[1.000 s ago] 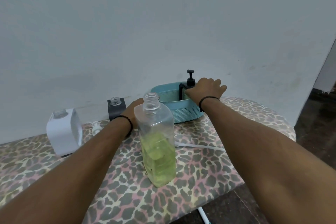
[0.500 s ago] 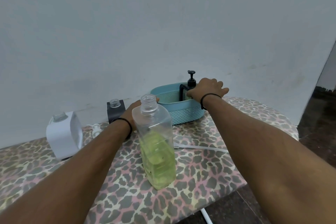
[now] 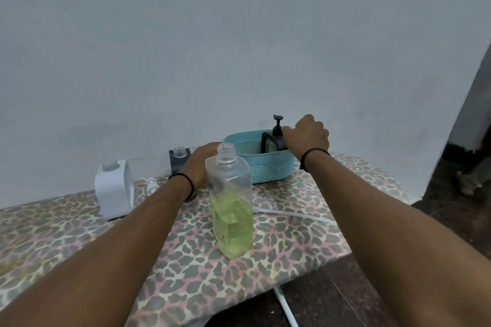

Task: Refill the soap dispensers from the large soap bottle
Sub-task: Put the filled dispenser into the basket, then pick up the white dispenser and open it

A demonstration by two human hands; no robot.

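Now right hand point(image 3: 308, 135) gripping black pump dispenser point(image 3: 273, 141) in blue basket point(image 3: 268, 167), left hand point(image 3: 202, 162) reaching behind large soap bottle point(image 3: 230, 204), its fingers hidden, grip unclear.

Leopard-print table point(image 3: 79, 233) under bottle point(image 3: 231, 210), basket point(image 3: 268, 167)

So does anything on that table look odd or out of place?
No spill shows. A white pump head with its long white tube lies loose on the leopard-print table, while the white dispenser, the black dispenser and the clear soap bottle stand uncapped.
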